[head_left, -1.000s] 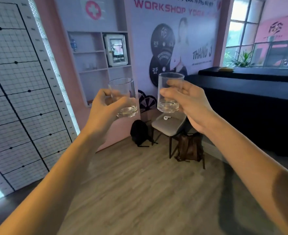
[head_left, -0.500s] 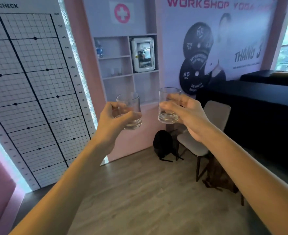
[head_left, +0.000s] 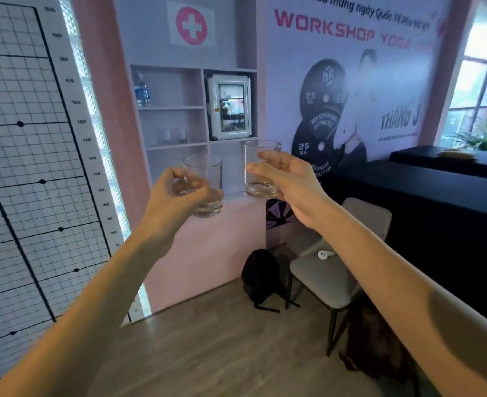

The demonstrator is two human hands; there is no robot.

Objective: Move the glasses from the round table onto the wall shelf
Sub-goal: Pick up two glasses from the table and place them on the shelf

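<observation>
My left hand [head_left: 176, 197] grips a clear empty glass [head_left: 206, 179] held upright at chest height. A second, taller-held clear glass [head_left: 260, 160] is gripped by my right hand [head_left: 289, 179]. Both are raised in front of the pink wall shelf [head_left: 176, 146], whose middle board carries two or three small clear glasses [head_left: 172, 136]. The round table is out of view.
A water bottle [head_left: 142, 90] stands on the shelf's top board; a white cabinet [head_left: 230, 106] fills the right compartment. Below are a black backpack [head_left: 260, 277], a grey chair [head_left: 334, 270] and a brown bag [head_left: 374, 342]. A black counter [head_left: 425, 202] runs along the right.
The shelf has grown larger and come toward the centre of view as I moved closer. Both hands still hold their glasses, raised at about the same height.
</observation>
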